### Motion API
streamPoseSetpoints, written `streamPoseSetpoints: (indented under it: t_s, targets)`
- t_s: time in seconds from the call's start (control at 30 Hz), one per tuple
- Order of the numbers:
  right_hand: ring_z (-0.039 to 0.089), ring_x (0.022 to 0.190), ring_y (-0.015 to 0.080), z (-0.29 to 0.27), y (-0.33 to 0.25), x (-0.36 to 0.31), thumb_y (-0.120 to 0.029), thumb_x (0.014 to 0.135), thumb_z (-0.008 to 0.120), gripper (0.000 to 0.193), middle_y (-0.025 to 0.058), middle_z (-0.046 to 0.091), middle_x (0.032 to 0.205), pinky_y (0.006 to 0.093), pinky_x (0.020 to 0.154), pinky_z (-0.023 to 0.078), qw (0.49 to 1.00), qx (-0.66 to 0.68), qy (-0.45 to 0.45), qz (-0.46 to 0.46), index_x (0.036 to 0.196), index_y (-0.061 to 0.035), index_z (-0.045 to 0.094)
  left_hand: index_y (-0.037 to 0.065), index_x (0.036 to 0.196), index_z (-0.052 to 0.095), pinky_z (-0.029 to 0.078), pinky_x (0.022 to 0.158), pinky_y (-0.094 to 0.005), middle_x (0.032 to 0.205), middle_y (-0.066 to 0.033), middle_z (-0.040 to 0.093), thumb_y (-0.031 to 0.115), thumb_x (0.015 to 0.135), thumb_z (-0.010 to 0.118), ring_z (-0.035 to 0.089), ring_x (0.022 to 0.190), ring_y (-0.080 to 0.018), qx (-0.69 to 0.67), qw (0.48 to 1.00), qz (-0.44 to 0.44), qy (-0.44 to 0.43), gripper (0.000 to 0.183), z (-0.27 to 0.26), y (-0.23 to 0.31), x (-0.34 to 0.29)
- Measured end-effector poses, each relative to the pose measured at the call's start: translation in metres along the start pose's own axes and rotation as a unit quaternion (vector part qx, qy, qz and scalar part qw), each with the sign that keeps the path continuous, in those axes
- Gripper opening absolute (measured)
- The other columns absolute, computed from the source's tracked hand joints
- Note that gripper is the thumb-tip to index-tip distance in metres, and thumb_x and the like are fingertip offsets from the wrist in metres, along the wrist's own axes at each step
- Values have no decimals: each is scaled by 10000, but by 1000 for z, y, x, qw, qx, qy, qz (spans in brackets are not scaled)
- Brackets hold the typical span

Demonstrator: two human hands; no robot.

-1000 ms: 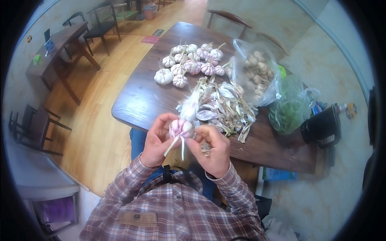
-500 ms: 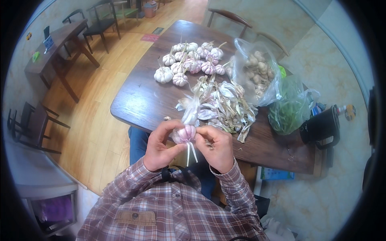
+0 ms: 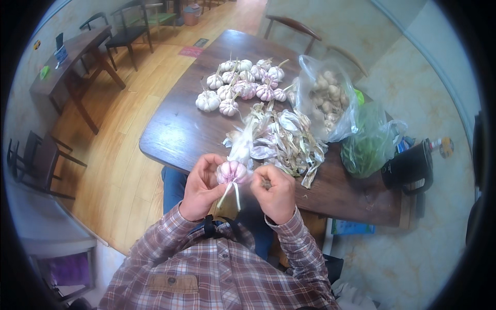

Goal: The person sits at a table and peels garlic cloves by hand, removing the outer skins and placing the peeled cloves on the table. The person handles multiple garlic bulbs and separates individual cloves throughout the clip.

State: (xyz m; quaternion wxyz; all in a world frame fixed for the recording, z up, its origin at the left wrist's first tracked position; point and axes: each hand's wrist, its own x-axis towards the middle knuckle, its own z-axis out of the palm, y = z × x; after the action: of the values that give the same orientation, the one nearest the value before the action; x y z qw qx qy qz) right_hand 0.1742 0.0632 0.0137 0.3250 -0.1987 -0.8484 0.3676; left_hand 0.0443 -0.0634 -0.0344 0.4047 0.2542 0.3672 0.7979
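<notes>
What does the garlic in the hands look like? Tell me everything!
The garlic bulb is round and plump, with pale papery skin streaked pink and purple. A split, whitish stalk hangs down from it toward the person. A loose strip of thin white skin rises from its top toward the table. The left hand grips its left side with the fingertips, and the right hand is close at its right. It is held in the air, just off the near table edge.
</notes>
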Motion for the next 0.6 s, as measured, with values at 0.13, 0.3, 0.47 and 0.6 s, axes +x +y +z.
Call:
streamPoseSetpoints:
  t_s: [0.13,0.3,0.47,0.6]
  targets:
    - [633,670,329,4,16,5,-46,802,674,58,153,641,765,406,611,496,1000,-27,-2,-7,819,-23,624,2,1238,466,546,896,-329,1158,-131,619,114,821,777,644,1022,-193,-104,988,-114,-31,532,-6,10,3]
    - [648,657,201,4,14,13,-44,844,685,86,128,661,733,313,624,499,999,-31,6,-28,888,18,644,-6,1307,453,524,946,-325,1205,-124,613,66,869,722,630,1100,-187,-176,980,-88,-11,519,-8,8,8]
    - [647,794,280,-24,3,26,-74,816,740,199,127,667,894,365,724,514,996,-53,50,47,989,-13,664,-13,1278,463,484,985,-332,1236,-113,568,21,890,679,583,1149,-184,52,997,41,-41,445,-14,17,16]
    - [626,884,298,-30,-14,51,-70,769,767,253,135,653,976,381,778,504,978,-148,36,-141,994,-18,664,-21,1242,502,445,992,-329,1208,-104,573,21,872,672,572,1113,-170,247,959,127,-51,410,-9,14,17]
